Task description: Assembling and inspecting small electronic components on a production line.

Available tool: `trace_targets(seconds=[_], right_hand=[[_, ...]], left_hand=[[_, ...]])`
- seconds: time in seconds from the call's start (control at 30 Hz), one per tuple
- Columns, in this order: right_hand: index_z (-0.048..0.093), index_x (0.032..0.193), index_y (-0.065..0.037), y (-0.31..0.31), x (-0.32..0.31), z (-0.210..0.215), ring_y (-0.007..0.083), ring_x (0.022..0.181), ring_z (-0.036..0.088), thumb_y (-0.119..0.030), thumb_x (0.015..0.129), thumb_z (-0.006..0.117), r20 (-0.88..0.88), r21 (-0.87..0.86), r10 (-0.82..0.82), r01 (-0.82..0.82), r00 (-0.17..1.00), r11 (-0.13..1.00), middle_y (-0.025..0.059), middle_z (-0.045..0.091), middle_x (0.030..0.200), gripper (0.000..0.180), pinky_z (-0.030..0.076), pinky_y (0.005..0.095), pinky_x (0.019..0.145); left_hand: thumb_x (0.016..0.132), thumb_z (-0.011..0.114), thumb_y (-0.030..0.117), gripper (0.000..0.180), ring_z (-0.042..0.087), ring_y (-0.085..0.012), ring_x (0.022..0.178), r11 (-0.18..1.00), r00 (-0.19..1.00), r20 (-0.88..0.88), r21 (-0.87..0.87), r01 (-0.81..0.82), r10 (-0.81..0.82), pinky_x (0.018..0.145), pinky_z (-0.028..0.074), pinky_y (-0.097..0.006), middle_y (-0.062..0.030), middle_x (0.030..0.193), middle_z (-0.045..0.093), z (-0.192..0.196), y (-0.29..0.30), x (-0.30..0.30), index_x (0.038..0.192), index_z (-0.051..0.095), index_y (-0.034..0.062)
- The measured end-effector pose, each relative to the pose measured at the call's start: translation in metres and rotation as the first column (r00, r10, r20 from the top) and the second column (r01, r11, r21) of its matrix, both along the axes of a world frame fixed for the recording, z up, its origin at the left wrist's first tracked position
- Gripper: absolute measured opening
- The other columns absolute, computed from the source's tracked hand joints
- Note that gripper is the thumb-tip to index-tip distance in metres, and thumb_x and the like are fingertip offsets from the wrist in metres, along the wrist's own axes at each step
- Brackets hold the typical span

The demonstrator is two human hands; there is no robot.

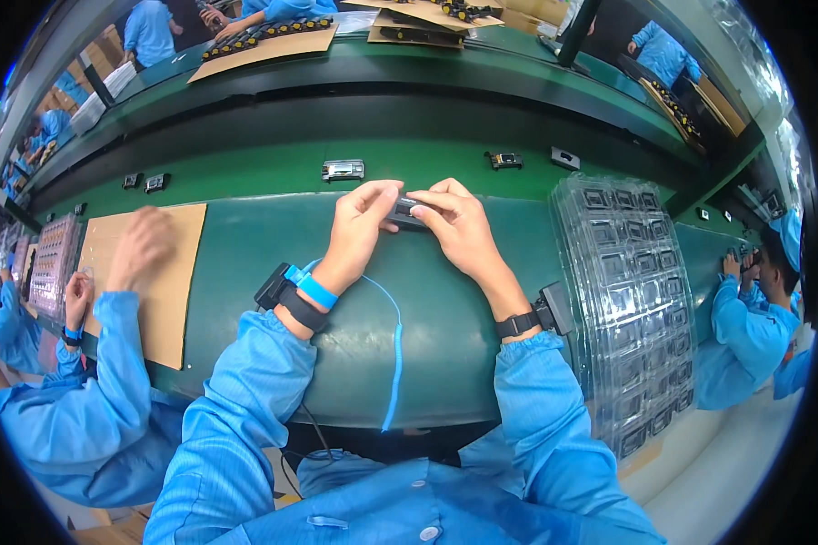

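Note:
Between my two hands, above the far edge of the green work mat, is a small dark plastic housing (407, 214). My left hand (356, 227) pinches its left end with thumb and fingertips. On the other end, my right hand (454, 222) is closed with the thumb pressed on the face. The fingers hide much of the housing. A blue wrist strap (316, 291) circles my left wrist, and its thin blue cord (397, 354) trails over the mat. Just beyond my hands, a housing with a light-coloured insert (343, 170) lies on the green strip.
Stacked clear trays (623, 300) with dark parts stand at right. More housings (504, 161) lie on the strip beyond. Left, a co-worker's blurred hand (145, 241) is over a cardboard sheet (186, 272). A raised shelf (482, 68) crosses the back, carrying cardboard with black-and-yellow parts.

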State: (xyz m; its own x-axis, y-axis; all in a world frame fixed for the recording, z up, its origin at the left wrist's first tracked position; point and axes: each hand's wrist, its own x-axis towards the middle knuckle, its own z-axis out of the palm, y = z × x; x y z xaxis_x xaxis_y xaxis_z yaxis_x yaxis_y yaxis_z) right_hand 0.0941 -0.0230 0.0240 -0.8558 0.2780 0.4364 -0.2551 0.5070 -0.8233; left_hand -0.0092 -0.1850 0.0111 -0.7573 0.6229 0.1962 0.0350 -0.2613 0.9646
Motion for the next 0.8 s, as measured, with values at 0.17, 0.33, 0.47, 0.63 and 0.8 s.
trace_targets(seconds=[0.17,0.33,0.47,0.63,0.8], right_hand=[[0.077,0.118,-0.004,0.0,0.001,0.0,0.013,0.081,0.06,-0.009,0.095,0.075,0.015,-0.067,-0.04,0.041,0.999,0.997,0.0056,0.062,0.099,0.023,0.051,0.0287,0.073],[0.075,0.123,-0.004,-0.002,0.003,-0.003,0.013,0.083,0.064,-0.008,0.094,0.076,0.03,-0.121,-0.044,0.048,0.999,0.992,0.0076,0.064,0.105,0.029,0.054,0.0278,0.075],[0.073,0.126,-0.003,-0.014,0.004,0.003,0.0142,0.077,0.065,-0.004,0.089,0.079,0.012,-0.011,-0.06,0.06,0.998,0.998,0.0096,0.065,0.105,0.037,0.055,0.0291,0.07],[0.072,0.128,-0.001,-0.015,0.004,-0.003,0.0167,0.075,0.066,-0.002,0.087,0.081,-0.037,0.164,-0.114,0.119,0.993,0.979,0.011,0.067,0.099,0.042,0.057,0.0301,0.07],[0.072,0.126,0.0,-0.007,-0.002,-0.013,0.0156,0.08,0.068,0.001,0.09,0.076,-0.051,-0.086,-0.081,0.076,0.995,0.993,0.0103,0.071,0.097,0.036,0.058,0.0289,0.074]], left_hand=[[0.105,0.065,0.014,0.028,0.07,-0.0108,0.094,0.999,0.999,-0.018,-0.027,0.025,-0.026,0.075,0.059,-0.027,-0.0067,0.109,0.075,0.0,0.0,0.001,0.129,0.068,-0.0001],[0.105,0.064,0.011,0.028,0.071,-0.0126,0.095,0.999,0.999,0.048,0.039,-0.014,0.012,0.078,0.061,-0.028,-0.0077,0.109,0.075,0.003,0.0,0.002,0.13,0.067,-0.0003],[0.105,0.064,0.011,0.027,0.072,-0.0131,0.095,0.997,0.997,0.069,0.064,-0.037,0.032,0.078,0.062,-0.028,-0.0082,0.109,0.075,0.002,-0.001,0.0,0.129,0.067,-0.0005],[0.106,0.063,0.01,0.025,0.073,-0.0136,0.094,0.994,0.993,0.107,0.095,-0.058,0.048,0.077,0.063,-0.028,-0.0086,0.11,0.074,0.002,0.0,0.0,0.127,0.067,-0.001],[0.105,0.062,0.009,0.025,0.072,-0.0133,0.095,0.996,0.995,0.099,0.086,-0.024,0.015,0.078,0.063,-0.029,-0.0086,0.11,0.074,0.0,0.001,-0.002,0.129,0.066,0.0007]])
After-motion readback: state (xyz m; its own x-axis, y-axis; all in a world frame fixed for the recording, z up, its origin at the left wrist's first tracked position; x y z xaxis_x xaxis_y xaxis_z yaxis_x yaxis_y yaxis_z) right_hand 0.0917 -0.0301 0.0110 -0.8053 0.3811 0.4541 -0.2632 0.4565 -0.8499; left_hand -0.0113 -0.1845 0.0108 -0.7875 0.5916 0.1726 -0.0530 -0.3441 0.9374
